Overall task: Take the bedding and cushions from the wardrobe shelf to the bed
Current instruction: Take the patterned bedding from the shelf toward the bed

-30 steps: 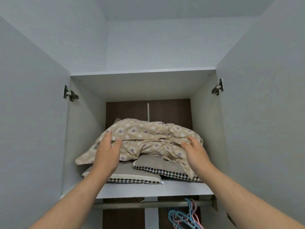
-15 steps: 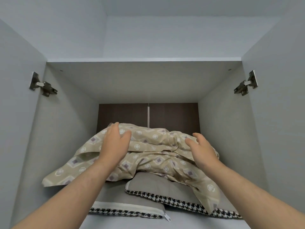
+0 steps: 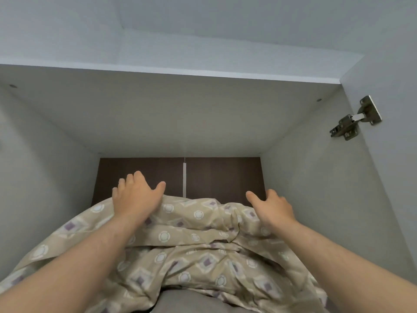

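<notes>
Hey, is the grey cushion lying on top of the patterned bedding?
No, the grey cushion lies beneath the patterned bedding, which drapes over its top edge.

Your left hand (image 3: 135, 197) and right hand (image 3: 274, 207) are at the far top of the bedding (image 3: 191, 245). A cushion (image 3: 187, 301) lies under its near edge, and a hinge (image 3: 354, 119) is on the right wall.

Grey cushion (image 3: 189, 302) mostly beneath bedding (image 3: 180, 245)
</notes>
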A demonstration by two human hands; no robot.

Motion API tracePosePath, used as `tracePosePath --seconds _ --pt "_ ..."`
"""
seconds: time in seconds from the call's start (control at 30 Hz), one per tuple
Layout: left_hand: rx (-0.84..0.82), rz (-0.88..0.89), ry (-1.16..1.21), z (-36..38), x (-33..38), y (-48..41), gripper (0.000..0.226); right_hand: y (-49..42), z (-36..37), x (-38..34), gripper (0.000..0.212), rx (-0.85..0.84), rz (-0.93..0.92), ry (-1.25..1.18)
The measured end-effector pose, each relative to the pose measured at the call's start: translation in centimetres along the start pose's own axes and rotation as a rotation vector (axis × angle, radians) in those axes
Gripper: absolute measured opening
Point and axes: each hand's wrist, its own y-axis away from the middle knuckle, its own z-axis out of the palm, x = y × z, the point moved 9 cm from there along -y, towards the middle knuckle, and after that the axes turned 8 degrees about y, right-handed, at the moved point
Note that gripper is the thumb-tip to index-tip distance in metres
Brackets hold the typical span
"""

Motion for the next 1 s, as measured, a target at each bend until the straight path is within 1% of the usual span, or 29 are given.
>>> tracePosePath --seconds 0.07,0.1,0.17,0.23,0.27,0.3,0.37,0.4,0.43,0.47,0.5,0.57,0.67,0.7,0.77,0.8,0.9,1.0 --pt "-0.008 -0.064 -0.008 0.9 -1.5 -1.0 0.068 -1.6 0.6 0.5 0.092 0.002 0.035 0.070" --pt "-0.007 -0.091 -0.021 1.3 -2.0 -1.5 0.072 -2.3 1.0 0.8 0.092 -0.007 0.050 0.094" --pt "-0.065 -0.218 -0.047 2.4 -3.6 -2.7 0.092 -3.9 2.3 1.2 0.097 -0.041 0.080 0.118" --pt "-0.203 -0.395 -0.097 4.0 -5.5 -3.5 0.119 -5.4 4.3 1.9 0.112 -0.105 0.104 0.127" --pt "-0.286 -0.452 -0.118 5.1 -6.5 -3.6 0.125 -5.8 5.6 2.3 0.116 -0.163 0.107 0.154" --pt "-0.364 -0.465 -0.106 6.4 -7.4 -3.5 0.123 -5.9 6.8 2.5 0.115 -0.233 0.103 0.178" --pt "-0.503 -0.444 -0.047 9.1 -9.2 -2.5 0.115 -5.7 9.0 2.9 0.104 -0.347 0.084 0.207" --pt "-0.530 -0.440 -0.073 10.1 -10.3 -2.0 0.120 -5.7 10.1 3.1 0.101 -0.376 0.069 0.212" --pt "-0.519 -0.439 -0.119 10.6 -11.2 -1.6 0.128 -5.5 11.0 3.3 0.099 -0.398 0.061 0.222" --pt "-0.473 -0.433 -0.144 10.6 -11.7 -1.6 0.134 -5.4 11.9 3.5 0.099 -0.413 0.045 0.241" --pt "-0.419 -0.403 -0.171 10.4 -11.7 -1.7 0.133 -5.3 12.6 3.6 0.099 -0.431 0.035 0.263" --pt "-0.324 -0.302 -0.248 10.0 -11.1 -1.7 0.118 -5.0 13.9 4.5 0.096 -0.449 0.032 0.271" --pt "-0.233 -0.169 -0.297 10.0 -9.3 -0.5 0.090 -4.8 14.1 5.9 0.089 -0.380 0.052 0.191" --pt "-0.208 -0.143 -0.281 9.8 -8.9 -0.1 0.081 -4.6 14.0 6.0 0.082 -0.348 0.050 0.167" --pt "-0.161 -0.107 -0.224 9.3 -8.7 0.6 0.064 -4.1 13.4 5.9 0.059 -0.267 0.029 0.147" --pt "-0.129 -0.094 -0.183 9.0 -8.9 0.9 0.057 -3.9 13.1 5.8 0.051 -0.218 0.017 0.145" --pt "-0.004 -0.061 -0.016 7.6 -9.3 2.0 0.047 -3.2 11.2 5.2 0.044 -0.060 -0.025 0.086" --pt "0.083 -0.065 0.139 5.6 -9.3 2.4 0.047 -2.0 7.9 3.6 0.045 0.073 -0.072 0.065"
